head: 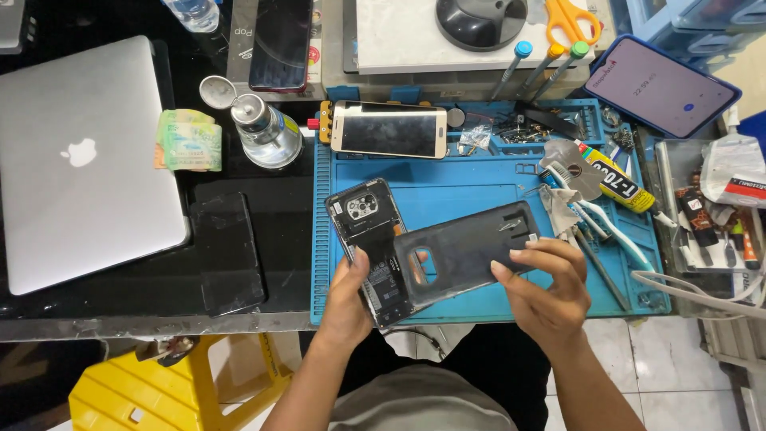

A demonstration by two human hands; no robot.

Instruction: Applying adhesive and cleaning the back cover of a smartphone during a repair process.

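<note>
Seen from above, a person sits at a cluttered worktop (239, 323) with a blue repair mat (479, 179). The left hand (351, 299) has its grip closed around an opened phone (371, 247), camera end pointing away and its insides exposed, held just above the mat's near edge. The right hand (550, 283) pinches the dark back cover (467, 255) by its right end, fingers on top and thumb at the edge; the cover's left end overlaps the phone. It looks like the cover is being matched to the phone body, either coming off or going back on; I cannot tell which. Any next move would call for lining up the camera cutout (421, 263) with the camera. Nearby lie a second phone (389, 129), a glue tube (614, 182) and a closed laptop (80, 160).
</note>
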